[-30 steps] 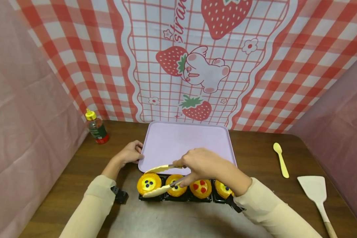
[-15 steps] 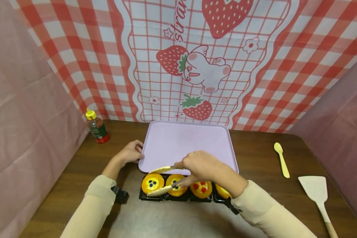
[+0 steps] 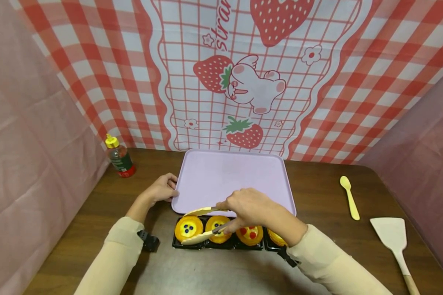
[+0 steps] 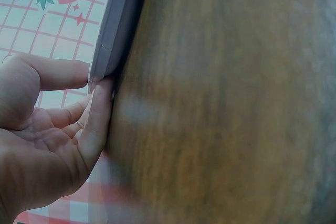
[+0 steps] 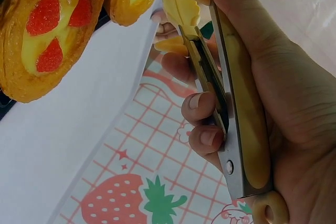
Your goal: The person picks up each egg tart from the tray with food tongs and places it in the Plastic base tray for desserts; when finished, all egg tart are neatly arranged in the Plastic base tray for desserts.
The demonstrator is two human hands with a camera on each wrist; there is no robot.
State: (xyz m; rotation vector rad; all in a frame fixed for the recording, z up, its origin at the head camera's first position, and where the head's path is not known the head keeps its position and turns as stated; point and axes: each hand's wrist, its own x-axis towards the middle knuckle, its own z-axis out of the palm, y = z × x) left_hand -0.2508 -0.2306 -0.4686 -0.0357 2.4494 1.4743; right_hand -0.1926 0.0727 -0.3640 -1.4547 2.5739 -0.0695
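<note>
My left hand (image 3: 160, 189) pinches the left rim of the lilac tray (image 3: 229, 174); in the left wrist view the thumb and fingers meet at the tray's edge (image 4: 111, 40). My right hand (image 3: 249, 207) grips a pair of yellow tongs (image 3: 197, 238) with metal handle sides (image 5: 244, 108). The tong tips lie on either side of the leftmost blueberry-topped tart (image 3: 187, 229), which sits in the end compartment of a black tray (image 3: 203, 247). Beside it are another blueberry tart (image 3: 217, 223), a strawberry-topped tart (image 5: 52, 30), and a fourth tart (image 3: 275, 237), partly hidden by my right forearm.
A yellow-capped squeeze bottle (image 3: 121, 157) stands at the back left. On the right lie a yellow spoon (image 3: 350, 198) and a white turner (image 3: 391, 235). A grey mat (image 3: 206, 270) covers the front of the wooden table (image 3: 317, 192); a checked cloth hangs behind.
The tongs have shifted slightly right, and the leftmost tart with them, so it sits further inside its compartment. The left hand stays on the lilac tray's rim.
</note>
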